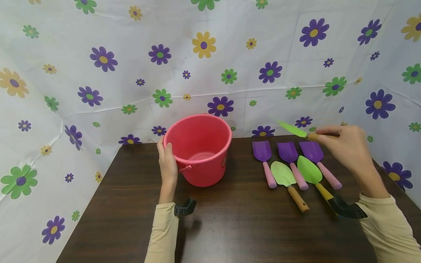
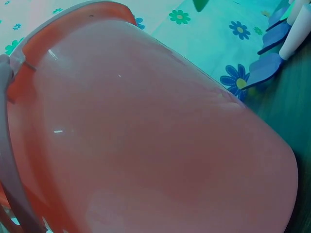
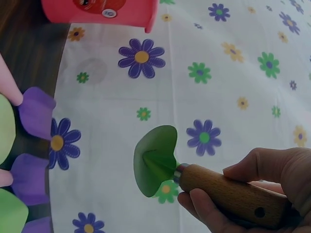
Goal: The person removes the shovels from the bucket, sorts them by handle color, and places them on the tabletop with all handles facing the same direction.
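Note:
A red bucket (image 1: 205,172) stands on the dark table, its open top tipped toward the head camera. My left hand (image 1: 168,165) grips its left rim, thumb over the edge and fingers outside. In the left wrist view the bucket's wall (image 2: 160,131) fills most of the frame, its handle (image 2: 9,155) along the left side. At the right, my right hand (image 1: 352,148) holds a green garden trowel (image 1: 292,129) by its wooden handle, raised above the other tools. Its curved blade (image 3: 158,162) points away from the hand in the right wrist view.
Three purple shovels (image 1: 262,150) with pink handles lie in a row right of the bucket. Before them lie two green trowels, one with a wooden handle (image 1: 298,198), the other with a yellow handle (image 1: 324,192). A flower-printed white sheet (image 1: 233,62) hangs behind the table (image 1: 241,233).

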Motion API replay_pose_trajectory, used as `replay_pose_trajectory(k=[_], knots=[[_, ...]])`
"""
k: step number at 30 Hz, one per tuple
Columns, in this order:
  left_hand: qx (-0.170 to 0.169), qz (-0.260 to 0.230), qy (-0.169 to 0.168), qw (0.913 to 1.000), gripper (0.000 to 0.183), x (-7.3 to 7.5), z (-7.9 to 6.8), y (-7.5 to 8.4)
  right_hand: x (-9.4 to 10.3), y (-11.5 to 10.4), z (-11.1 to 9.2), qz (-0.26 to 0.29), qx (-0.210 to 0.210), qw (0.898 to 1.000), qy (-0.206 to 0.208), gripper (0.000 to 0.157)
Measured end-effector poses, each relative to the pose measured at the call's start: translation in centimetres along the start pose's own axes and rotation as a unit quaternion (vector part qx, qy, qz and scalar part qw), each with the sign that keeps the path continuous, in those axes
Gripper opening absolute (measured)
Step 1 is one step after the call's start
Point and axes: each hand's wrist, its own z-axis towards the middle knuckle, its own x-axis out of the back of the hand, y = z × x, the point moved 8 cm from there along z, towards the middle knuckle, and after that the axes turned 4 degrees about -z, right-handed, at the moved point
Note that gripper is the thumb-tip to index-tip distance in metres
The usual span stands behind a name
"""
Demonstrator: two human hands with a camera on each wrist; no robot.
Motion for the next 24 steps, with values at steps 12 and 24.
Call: replay_pose_trajectory(k=[12, 24], knots=[[-0.004, -0.004, -0.001, 1.0000, 0.055, 0.0, 0.1, 0.0, -0.4, 2.5, -0.6, -0.020, -0.031, 0.999, -0.005, 0.046], [-0.006, -0.002, 0.003, 1.0000, 0.055, 0.1, 0.1, 0.1, -0.2, 6.1, -1.7, -0.030, -0.065, 0.997, -0.005, 0.042]])
